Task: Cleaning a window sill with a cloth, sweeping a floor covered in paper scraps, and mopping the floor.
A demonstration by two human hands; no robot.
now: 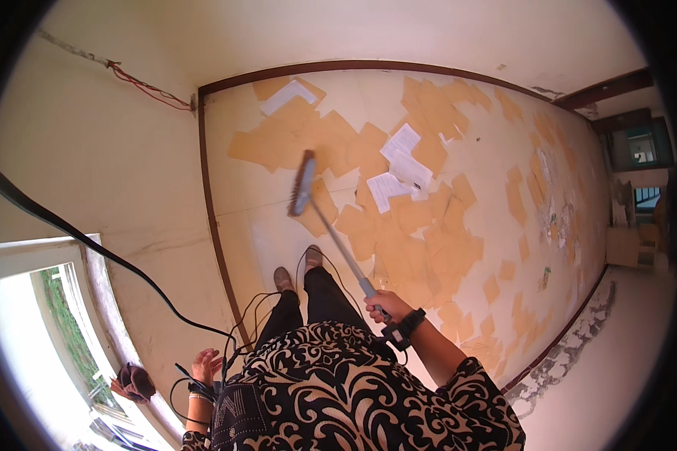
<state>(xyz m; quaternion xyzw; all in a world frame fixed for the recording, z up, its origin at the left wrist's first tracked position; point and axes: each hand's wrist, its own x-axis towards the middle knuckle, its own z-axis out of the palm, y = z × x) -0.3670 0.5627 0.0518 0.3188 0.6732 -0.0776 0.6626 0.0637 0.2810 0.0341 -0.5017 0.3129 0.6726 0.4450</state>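
My right hand grips the grey handle of a long-handled broom. The broom's head is slightly blurred and has dark reddish-brown bristles. It is at the edge of the tan paper sheets, out in front of my shoes; whether the bristles touch the floor I cannot tell. Down at my left side, my left hand has loosely bent fingers and nothing visible in it. Black cables run beside that hand. Several white printed papers lie among the tan sheets on the pale floor.
To the left is a bright window, with a dark cloth bundle on its sill. A black cable crosses the left side, and thinner cables loop around my legs. Red wires hang from the wall. Debris and cabinets are on the right.
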